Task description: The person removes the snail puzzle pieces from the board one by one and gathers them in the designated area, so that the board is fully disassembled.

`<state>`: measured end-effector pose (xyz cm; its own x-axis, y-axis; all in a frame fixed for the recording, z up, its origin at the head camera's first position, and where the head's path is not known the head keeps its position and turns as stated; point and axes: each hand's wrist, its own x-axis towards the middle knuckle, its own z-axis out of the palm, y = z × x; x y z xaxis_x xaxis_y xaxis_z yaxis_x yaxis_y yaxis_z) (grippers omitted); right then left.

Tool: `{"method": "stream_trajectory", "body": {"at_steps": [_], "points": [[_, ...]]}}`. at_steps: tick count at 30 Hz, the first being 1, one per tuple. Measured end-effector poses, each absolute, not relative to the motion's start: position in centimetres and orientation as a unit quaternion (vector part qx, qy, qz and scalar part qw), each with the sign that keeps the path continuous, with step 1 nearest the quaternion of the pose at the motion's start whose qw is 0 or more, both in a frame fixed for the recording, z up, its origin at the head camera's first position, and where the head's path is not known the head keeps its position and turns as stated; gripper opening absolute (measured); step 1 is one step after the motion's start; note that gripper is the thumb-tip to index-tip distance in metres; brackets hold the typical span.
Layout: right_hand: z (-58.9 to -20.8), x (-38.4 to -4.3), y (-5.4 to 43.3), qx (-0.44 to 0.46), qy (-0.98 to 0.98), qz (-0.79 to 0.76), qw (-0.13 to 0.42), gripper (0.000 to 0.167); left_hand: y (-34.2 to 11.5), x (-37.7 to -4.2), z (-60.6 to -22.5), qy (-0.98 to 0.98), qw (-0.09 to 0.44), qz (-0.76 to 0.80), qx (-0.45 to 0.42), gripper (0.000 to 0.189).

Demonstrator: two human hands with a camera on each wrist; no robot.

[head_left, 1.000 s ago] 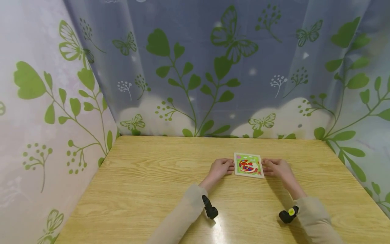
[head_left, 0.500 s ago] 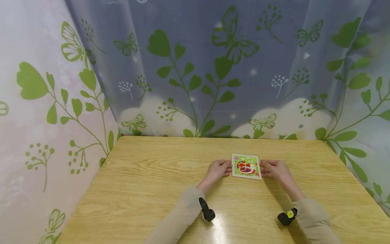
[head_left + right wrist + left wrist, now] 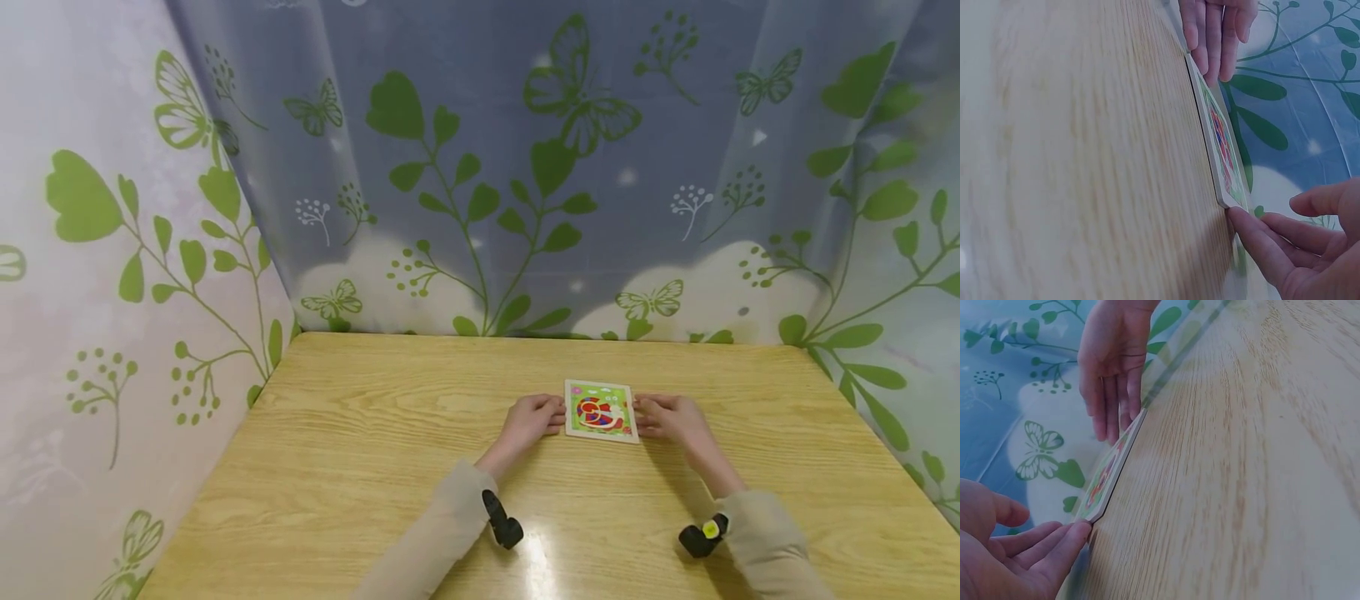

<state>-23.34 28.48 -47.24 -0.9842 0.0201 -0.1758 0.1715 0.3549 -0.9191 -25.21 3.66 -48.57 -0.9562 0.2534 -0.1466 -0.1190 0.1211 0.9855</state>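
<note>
A small square wooden puzzle board (image 3: 602, 412) lies flat on the table, with a red and blue snail on a green ground inside a pale frame. My left hand (image 3: 529, 422) is at its left edge, and the fingertips touch the frame's near corner in the left wrist view. At the opposite edge, my right hand (image 3: 672, 420) has its fingertips against the frame. Both hands keep their fingers extended, thumbs apart from the board. In the right wrist view the right fingers (image 3: 1260, 244) meet the board's near corner (image 3: 1225, 201).
The wood-grain table (image 3: 360, 467) reaches back to a blue curtain (image 3: 480, 167) printed with green leaves and butterflies. Pale printed curtains (image 3: 112, 317) stand along the sides. A black wrist camera (image 3: 504, 523) is strapped over each beige sleeve (image 3: 442, 525).
The puzzle board has slid a little to the left and slightly nearer across the table. Both hands have moved along with it, staying at its two sides.
</note>
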Motion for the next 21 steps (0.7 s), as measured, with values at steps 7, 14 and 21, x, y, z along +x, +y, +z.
{"method": "stream_trajectory", "body": {"at_steps": [7, 14, 21], "points": [[-47.3, -23.3, 27.9, 0.05, 0.819, -0.568, 0.069, 0.048, 3.1, -25.0, -48.5, 0.731, 0.137, 0.668, 0.035, 0.035], [-47.4, -23.4, 27.5, 0.047, 0.821, -0.564, 0.075, 0.049, 2.5, -24.9, -48.6, 0.732, 0.134, 0.667, 0.032, 0.035], [-47.3, -23.2, 27.0, 0.049, 0.816, -0.57, 0.08, 0.049, 1.9, -24.6, -48.8, 0.724, 0.133, 0.676, 0.04, 0.036]]}}
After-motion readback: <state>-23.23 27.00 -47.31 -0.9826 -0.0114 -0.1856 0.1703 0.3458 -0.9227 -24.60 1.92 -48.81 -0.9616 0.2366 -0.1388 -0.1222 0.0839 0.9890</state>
